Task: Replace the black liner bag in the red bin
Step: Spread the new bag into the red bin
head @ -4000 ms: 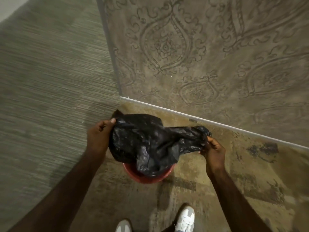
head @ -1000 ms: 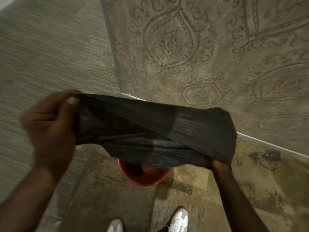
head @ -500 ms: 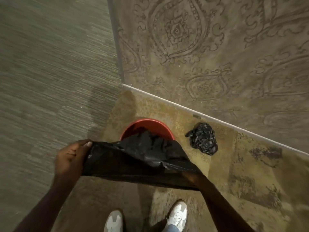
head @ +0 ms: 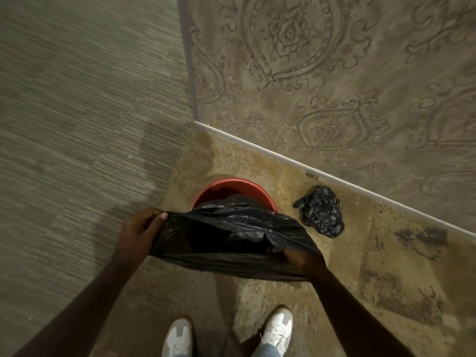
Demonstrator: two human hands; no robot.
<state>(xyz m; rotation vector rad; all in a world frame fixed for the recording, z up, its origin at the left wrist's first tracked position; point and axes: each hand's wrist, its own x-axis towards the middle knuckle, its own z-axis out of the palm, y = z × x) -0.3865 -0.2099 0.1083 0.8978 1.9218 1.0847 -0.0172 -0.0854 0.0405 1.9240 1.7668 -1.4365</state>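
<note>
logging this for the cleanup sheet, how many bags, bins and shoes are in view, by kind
Black bags: 2, the open liner bag stretched between the left hand and right hand, and a crumpled bag on the floor to the right of the bin
Red bin: 1
White shoes: 2, left shoe and right shoe
Total: 5

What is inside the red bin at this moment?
The lower part of the black liner bag hangs into the red bin; the left hand and right hand hold its mouth open above. Some bare red inner wall shows at the far side. The bag covers the bottom.
</note>
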